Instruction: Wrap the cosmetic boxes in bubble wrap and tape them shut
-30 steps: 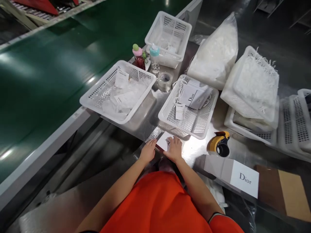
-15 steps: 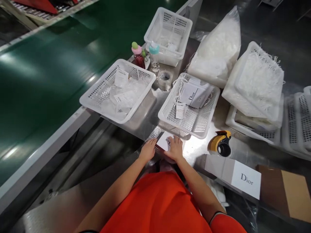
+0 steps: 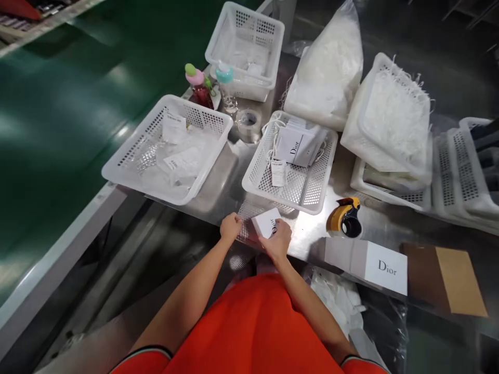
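Note:
At the near edge of the metal table, my right hand (image 3: 278,240) grips a small white Dior box (image 3: 264,221) by its right side. My left hand (image 3: 231,227) is closed just left of the box, at the edge of a sheet of bubble wrap (image 3: 249,214) that lies partly under the box. Its fingers seem to pinch the wrap. Beyond the box stands a white basket (image 3: 281,196) holding a stack of small white Dior bags (image 3: 298,145) with cord handles and a printed tag.
A basket of clear plastic bags (image 3: 195,193) stands left, by the green conveyor (image 3: 70,119). Clear tape (image 3: 248,124) and bottles (image 3: 200,93) stand behind. To the right are a yellow tape dispenser (image 3: 343,218), a larger Dior box (image 3: 385,267) and a brown carton (image 3: 423,270).
My left hand has moved off the box to its left and closed at the bubble wrap. My right hand still holds the box, which has turned slightly. The view has shifted.

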The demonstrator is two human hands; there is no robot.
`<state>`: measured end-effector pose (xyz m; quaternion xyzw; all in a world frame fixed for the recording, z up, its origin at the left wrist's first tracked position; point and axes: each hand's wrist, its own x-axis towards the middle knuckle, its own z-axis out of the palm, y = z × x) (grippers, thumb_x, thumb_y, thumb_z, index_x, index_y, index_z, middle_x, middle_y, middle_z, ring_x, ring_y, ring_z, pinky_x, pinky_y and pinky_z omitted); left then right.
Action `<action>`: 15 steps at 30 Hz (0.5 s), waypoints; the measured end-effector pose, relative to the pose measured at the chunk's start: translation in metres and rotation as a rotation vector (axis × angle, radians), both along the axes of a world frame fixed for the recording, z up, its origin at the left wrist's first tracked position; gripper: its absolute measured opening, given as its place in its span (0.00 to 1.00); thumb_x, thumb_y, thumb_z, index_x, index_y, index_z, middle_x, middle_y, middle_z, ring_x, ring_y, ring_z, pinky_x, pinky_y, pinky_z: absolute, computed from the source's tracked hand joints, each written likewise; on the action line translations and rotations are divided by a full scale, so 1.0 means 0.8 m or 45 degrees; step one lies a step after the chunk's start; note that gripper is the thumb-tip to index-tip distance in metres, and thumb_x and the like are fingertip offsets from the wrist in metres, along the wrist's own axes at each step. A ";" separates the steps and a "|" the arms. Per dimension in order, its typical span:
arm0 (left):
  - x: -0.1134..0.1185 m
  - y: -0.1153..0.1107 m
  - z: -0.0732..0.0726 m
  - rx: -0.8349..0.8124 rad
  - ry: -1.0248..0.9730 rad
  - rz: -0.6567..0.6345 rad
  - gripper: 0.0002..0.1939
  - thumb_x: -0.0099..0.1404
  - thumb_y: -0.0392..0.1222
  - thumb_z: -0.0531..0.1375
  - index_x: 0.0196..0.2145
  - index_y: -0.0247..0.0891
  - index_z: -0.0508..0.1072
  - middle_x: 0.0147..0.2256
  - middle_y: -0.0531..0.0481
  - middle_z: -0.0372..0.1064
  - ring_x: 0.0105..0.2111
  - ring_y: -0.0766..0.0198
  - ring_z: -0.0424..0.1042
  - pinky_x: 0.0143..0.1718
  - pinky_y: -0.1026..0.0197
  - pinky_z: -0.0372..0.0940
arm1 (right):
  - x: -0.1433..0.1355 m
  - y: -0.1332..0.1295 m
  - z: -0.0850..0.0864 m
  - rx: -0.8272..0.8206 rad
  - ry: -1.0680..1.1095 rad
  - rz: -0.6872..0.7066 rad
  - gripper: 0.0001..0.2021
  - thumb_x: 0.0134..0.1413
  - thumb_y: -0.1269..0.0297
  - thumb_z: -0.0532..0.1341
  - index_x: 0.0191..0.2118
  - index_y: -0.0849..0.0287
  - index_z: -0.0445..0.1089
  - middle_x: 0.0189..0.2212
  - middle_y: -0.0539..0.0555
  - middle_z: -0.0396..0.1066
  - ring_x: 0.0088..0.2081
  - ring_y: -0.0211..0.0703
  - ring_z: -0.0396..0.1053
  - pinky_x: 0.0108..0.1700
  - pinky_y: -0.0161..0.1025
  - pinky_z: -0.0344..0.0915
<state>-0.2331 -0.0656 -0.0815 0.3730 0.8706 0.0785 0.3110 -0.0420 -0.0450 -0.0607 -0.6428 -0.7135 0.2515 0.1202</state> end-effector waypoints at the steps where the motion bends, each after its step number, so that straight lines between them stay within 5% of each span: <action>1: -0.002 -0.004 -0.001 -0.006 -0.017 0.002 0.05 0.66 0.35 0.58 0.33 0.39 0.72 0.37 0.46 0.77 0.41 0.58 0.76 0.42 0.61 0.65 | -0.003 -0.005 0.001 -0.036 0.003 -0.166 0.37 0.45 0.49 0.67 0.58 0.60 0.60 0.54 0.68 0.65 0.55 0.65 0.62 0.56 0.56 0.62; 4: -0.007 -0.019 -0.003 0.003 -0.067 -0.016 0.06 0.65 0.35 0.58 0.29 0.39 0.69 0.34 0.49 0.77 0.37 0.61 0.76 0.38 0.64 0.64 | -0.016 -0.014 0.000 -0.170 -0.047 -0.596 0.36 0.47 0.46 0.67 0.57 0.63 0.60 0.54 0.74 0.64 0.56 0.70 0.62 0.54 0.58 0.63; 7: -0.010 -0.027 -0.003 0.029 -0.105 -0.057 0.06 0.65 0.34 0.57 0.30 0.39 0.70 0.33 0.51 0.77 0.36 0.63 0.75 0.37 0.65 0.64 | -0.033 -0.012 -0.003 -0.231 -0.042 -0.824 0.37 0.48 0.41 0.67 0.57 0.61 0.60 0.57 0.77 0.61 0.57 0.74 0.61 0.52 0.62 0.64; 15: -0.015 -0.024 -0.008 0.131 -0.170 -0.229 0.09 0.67 0.37 0.56 0.38 0.38 0.77 0.37 0.47 0.80 0.40 0.60 0.77 0.42 0.62 0.66 | -0.039 0.000 0.002 -0.273 -0.013 -0.642 0.44 0.39 0.43 0.71 0.60 0.60 0.59 0.54 0.77 0.65 0.51 0.73 0.68 0.46 0.66 0.65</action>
